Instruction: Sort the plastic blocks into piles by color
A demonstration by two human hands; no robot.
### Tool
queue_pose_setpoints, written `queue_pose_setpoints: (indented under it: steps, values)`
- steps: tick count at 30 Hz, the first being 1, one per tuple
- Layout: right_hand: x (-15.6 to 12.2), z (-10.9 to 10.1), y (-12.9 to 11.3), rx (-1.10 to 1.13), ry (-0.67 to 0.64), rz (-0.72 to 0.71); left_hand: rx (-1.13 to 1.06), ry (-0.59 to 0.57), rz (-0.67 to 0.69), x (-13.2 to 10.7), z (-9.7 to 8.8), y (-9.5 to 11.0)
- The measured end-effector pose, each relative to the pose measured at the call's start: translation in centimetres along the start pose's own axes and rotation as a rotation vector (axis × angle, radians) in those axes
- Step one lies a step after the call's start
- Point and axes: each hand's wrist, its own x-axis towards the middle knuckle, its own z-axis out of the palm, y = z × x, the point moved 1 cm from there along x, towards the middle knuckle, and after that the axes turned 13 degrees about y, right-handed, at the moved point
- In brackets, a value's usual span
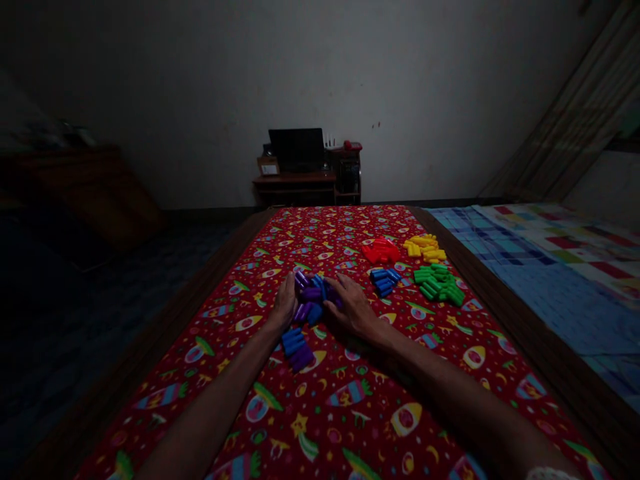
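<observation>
A heap of purple and blue plastic tube pieces [311,298] lies on a red patterned cloth [350,413]. My left hand [285,301] rests against the heap's left side, fingers curved on the pieces. My right hand [353,308] lies on the heap's right side with its fingers spread over the pieces. A few more blue and purple pieces [297,348] lie between my wrists.
Sorted piles lie further back on the right: blue [385,281], green [439,281], red [381,251], yellow [425,247]. A checked mat [545,267] lies right of the wooden edge [530,333]. A desk with a monitor [297,150] stands at the far wall.
</observation>
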Motion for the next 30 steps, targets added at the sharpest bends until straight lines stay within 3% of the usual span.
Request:
queue_pose_setpoints:
  steps: [4,8,11,15,18,23,27,30]
  values:
    - [0.1,-0.1,-0.1,-0.016,-0.057,-0.138,-0.15,-0.02,-0.112,0.0,0.2,0.0]
    - [0.3,0.6,0.1,-0.023,-0.152,-0.127,-0.143,-0.029,-0.14,-0.2,-0.2,-0.1]
    - [1.2,0.3,0.1,0.067,-0.147,-0.128,-0.1,-0.031,-0.125,-0.5,-0.3,0.0]
    - [3.0,-2.5,0.7,0.111,0.006,-0.061,-0.067,-0.066,-0.085,-0.6,-0.5,0.1]
    - [3.7,-6.2,2.2,-0.105,0.06,0.109,-0.054,-0.084,-0.069,-0.7,-0.7,0.0]
    - [1.8,-10.9,5.3,-0.598,-0.031,0.325,0.082,-0.103,0.075,-0.8,-0.7,0.5]
    - [-0.8,-10.8,6.5,-0.673,-0.144,0.29,0.272,-0.051,0.294,-1.1,-0.5,2.0]
    - [-1.2,-10.3,6.6,-0.635,-0.222,0.256,0.383,0.035,0.404,-1.3,-0.5,3.6]
